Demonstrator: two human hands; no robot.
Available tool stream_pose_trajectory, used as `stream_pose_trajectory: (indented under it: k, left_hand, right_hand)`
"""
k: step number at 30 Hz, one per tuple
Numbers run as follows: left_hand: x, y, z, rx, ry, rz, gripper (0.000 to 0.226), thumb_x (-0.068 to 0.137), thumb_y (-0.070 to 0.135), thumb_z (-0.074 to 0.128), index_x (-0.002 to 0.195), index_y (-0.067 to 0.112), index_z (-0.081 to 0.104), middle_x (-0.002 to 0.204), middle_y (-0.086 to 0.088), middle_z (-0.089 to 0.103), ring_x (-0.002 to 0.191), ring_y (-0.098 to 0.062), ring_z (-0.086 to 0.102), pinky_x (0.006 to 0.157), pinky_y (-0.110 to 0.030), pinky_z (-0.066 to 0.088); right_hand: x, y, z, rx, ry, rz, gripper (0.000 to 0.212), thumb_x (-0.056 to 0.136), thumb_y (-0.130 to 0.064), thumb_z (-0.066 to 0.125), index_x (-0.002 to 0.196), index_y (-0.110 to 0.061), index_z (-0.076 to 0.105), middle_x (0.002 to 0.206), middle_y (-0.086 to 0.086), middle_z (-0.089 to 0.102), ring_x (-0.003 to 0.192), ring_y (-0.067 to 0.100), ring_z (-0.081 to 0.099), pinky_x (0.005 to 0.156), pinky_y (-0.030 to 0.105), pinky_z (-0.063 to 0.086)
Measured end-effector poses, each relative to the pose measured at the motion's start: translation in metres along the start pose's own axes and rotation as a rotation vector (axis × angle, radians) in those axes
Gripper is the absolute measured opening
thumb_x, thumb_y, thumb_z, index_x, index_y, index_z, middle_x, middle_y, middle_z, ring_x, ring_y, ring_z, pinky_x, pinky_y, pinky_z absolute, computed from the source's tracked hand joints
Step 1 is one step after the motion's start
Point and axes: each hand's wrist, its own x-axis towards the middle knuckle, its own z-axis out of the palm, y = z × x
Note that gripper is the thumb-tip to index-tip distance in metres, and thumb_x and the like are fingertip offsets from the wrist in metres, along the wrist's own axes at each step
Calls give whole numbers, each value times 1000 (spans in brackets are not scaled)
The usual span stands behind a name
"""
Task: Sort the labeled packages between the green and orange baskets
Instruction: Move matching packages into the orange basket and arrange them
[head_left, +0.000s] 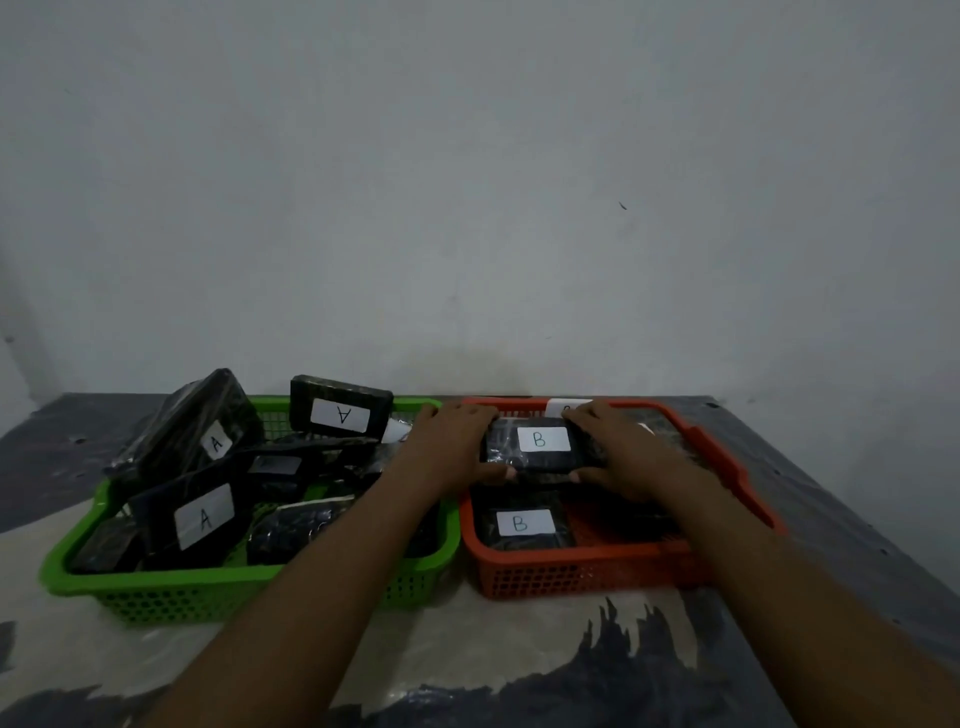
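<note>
B package (540, 447) clasped at both short ends by left hand (452, 447) and right hand (618, 452), over orange basket (727, 457) far edge. Judged light, stiff, slick-wrapped; end grip suits.

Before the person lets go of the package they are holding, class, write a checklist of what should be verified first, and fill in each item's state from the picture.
1. Held package reads B: ok.
2. Left hand and right hand both grip its ends: ok.
3. It is over the orange basket, not the green basket: ok.
4. The other package lying in the orange basket nearer the camera also reads B: ok.
5. Readable labels in the green basket are all A: ok; several packages there hide their labels: cannot tell.
6. Bare basket floor under the held package: cannot tell.
</note>
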Motion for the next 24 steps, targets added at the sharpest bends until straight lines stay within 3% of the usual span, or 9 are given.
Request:
stream_pose_trajectory:
  k: [4, 10, 18, 24]
  left_hand:
    - [22, 1, -5, 148, 55, -43, 48, 88, 54, 63, 122, 19, 65, 129, -5, 59, 122, -27, 47, 107, -46, 30]
    - [38, 3, 5, 151, -94, -56, 66, 74, 67, 70, 125, 27, 60, 127, -2, 60, 123, -28, 45, 108, -47, 25]
    - [54, 8, 15, 196, -84, -127, 51, 78, 55, 74, 118, 25, 64, 124, -4, 64, 122, -29, 47, 108, -47, 24]
    - [57, 7, 27, 174, -55, -144, 59, 79, 59, 69, 124, 22, 60, 129, -7, 60, 126, -33, 42, 107, -48, 26]
  right_hand:
    - [23, 8, 13, -43, -20, 2, 81, 85, -36, 76, 152, -17, 35, 152, 5, 37, 140, 25, 34, 118, 39, 30]
    - [43, 13, 23, -20, -35, 14, 78, 83, -37, 76, 150, -20, 39, 149, 4, 43, 134, 24, 42, 110, 41, 39]
    - [53, 13, 30, -59, -95, 41, 76, 88, -38, 71, 152, -22, 34, 154, 3, 38, 137, 28, 42, 109, 48, 41]
    - [57, 10, 37, -104, -94, 41, 75, 90, -39, 65, 154, -20, 30, 157, 6, 31, 140, 31, 37, 117, 47, 27]
